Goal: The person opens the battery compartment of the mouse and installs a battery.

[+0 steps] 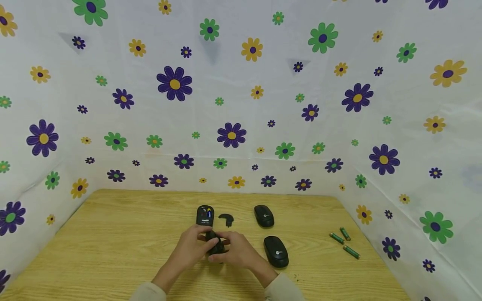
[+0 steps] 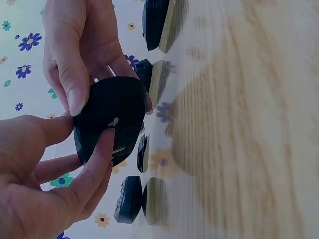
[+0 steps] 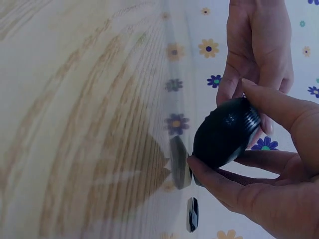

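Above the near part of the table, both hands hold one black computer mouse (image 1: pixel 215 246). My left hand (image 1: pixel 193 247) grips it from the left, and my right hand (image 1: pixel 240 250) from the right. In the left wrist view the underside of the mouse (image 2: pixel 114 109) shows, with small pale markings. Its rounded dark shell (image 3: pixel 225 132) and a ribbed part face the right wrist view. Just beyond the hands, an overturned mouse (image 1: pixel 203 216) lies with its battery bay uncovered and a battery (image 1: pixel 209 213) inside. A detached black cover (image 1: pixel 227 218) lies beside it.
To the right, two more black mice lie on the wooden table (image 1: pixel 124 234), one farther back (image 1: pixel 264 216) and one nearer (image 1: pixel 276 251). Several green batteries (image 1: pixel 351 251) lie near the table's right edge. Flower-printed white cloth (image 1: pixel 233 113) encloses the back and sides.
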`<state>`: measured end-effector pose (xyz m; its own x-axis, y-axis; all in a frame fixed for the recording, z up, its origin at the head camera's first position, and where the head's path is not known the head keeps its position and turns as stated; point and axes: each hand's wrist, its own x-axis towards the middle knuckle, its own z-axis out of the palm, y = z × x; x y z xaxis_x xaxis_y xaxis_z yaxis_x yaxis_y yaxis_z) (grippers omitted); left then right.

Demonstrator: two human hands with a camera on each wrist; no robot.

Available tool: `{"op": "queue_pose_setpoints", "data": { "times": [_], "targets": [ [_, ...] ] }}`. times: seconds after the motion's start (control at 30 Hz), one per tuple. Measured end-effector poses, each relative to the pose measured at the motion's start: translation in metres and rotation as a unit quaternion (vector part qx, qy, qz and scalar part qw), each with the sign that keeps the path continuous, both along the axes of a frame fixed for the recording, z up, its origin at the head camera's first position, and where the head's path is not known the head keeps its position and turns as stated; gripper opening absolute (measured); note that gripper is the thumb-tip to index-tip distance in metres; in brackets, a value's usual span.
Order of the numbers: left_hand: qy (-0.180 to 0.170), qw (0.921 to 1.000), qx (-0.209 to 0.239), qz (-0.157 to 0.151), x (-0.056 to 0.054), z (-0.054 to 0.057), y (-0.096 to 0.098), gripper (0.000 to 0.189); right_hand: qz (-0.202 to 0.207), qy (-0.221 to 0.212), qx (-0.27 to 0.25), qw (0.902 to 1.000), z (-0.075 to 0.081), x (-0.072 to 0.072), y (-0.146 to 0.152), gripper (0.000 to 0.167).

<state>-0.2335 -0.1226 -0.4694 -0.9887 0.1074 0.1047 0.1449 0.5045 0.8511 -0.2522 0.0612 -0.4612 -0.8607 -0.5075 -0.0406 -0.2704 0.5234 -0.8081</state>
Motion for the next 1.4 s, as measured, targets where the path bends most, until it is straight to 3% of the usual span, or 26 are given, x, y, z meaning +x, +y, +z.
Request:
{"op": "queue_pose_setpoints", "data": {
  "times": [0.23, 0.47, 0.67, 0.83, 1.03, 1.27, 1.4],
  "targets": [
    [0.034, 0.9993, 0.010, -0.011, 0.005, -0.003, -0.002, 0.037, -0.001, 0.007, -0.017, 0.9998, -0.003, 0.006, 0.000, 0.058],
    [0.061, 0.9957, 0.017, -0.068, 0.007, -0.008, -0.014, 0.038, -0.013, 0.008, -0.039, 0.9991, -0.009, 0.010, 0.001, 0.057],
    [0.072, 0.9956, -0.035, -0.049, 0.009, -0.015, -0.020, 0.037, -0.028, 0.002, -0.057, 0.9980, -0.009, 0.015, 0.001, 0.042],
    [0.058, 0.9968, -0.024, -0.050, 0.011, -0.021, -0.025, 0.027, -0.027, 0.019, -0.078, 0.9964, -0.010, 0.016, 0.002, 0.035],
    [0.040, 0.9973, -0.007, -0.062, 0.004, -0.018, -0.022, 0.016, -0.033, 0.067, -0.069, 0.9948, -0.009, 0.009, 0.012, 0.039],
    [0.063, 0.9944, -0.049, -0.070, -0.007, -0.010, -0.019, 0.029, -0.044, 0.082, -0.081, 0.9924, -0.003, -0.003, 0.017, 0.038],
    [0.048, 0.9944, -0.050, -0.080, -0.010, -0.006, -0.018, 0.037, -0.058, 0.098, -0.070, 0.9910, 0.000, -0.008, 0.018, 0.037]
  ]
}}
